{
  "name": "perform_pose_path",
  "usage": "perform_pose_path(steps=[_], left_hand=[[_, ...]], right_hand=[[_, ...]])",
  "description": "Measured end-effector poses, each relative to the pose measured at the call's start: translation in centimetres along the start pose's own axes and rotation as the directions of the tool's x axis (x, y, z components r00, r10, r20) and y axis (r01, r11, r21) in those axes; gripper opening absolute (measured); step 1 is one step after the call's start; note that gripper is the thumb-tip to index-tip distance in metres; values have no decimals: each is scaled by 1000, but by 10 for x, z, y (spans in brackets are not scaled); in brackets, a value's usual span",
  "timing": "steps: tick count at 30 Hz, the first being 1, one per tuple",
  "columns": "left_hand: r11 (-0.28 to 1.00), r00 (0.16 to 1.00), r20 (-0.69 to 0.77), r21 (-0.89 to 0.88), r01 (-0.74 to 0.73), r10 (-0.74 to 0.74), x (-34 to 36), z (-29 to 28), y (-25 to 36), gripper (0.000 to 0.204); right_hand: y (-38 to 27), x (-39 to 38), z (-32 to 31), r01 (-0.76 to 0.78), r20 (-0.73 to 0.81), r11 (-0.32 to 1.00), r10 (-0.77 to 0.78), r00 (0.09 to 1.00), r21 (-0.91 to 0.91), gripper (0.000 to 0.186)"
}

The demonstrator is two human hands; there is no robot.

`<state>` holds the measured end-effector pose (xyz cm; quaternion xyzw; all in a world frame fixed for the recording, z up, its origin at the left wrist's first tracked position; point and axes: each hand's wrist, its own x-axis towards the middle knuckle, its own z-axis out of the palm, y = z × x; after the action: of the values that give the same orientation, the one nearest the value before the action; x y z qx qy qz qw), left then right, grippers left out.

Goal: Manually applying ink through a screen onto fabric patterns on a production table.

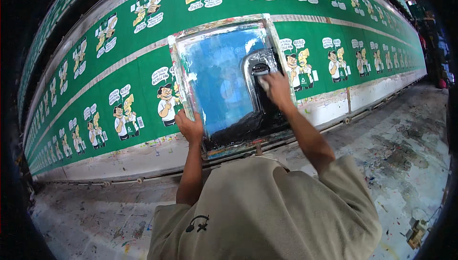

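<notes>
A printing screen [224,81] with blue mesh and a paint-smeared frame lies on green printed fabric. My left hand [190,125] is closed around the left side of the frame near its lower corner. Over the right part of the mesh, my right hand [276,87] grips a small squeegee [261,69] coated in dark ink; my fingers hide part of it. Black ink [255,126] covers the lower edge of the mesh and runs up its right side in a curved band.
A long, sloping print table carries green fabric [143,76] with rows of repeated cartoon prints. Its pale front edge [129,162] is ink-spotted, with a rail below. The stained floor [396,140] stretches to the right. A small brownish object [416,234] lies at lower right.
</notes>
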<state>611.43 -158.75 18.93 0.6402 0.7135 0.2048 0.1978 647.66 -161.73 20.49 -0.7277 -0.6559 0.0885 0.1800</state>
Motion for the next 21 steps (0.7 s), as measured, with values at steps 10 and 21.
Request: perform_pose_path(steps=[10, 21], left_hand=[[992, 1000, -14, 122, 25, -23, 8, -2, -7, 41], [961, 982, 119, -219, 168, -145, -33, 114, 158, 52]], right_hand=[[-5, -96, -59, -284, 174, 955, 267, 948, 81, 23], [256, -93, -84, -551, 95, 793, 547, 832, 260, 33]])
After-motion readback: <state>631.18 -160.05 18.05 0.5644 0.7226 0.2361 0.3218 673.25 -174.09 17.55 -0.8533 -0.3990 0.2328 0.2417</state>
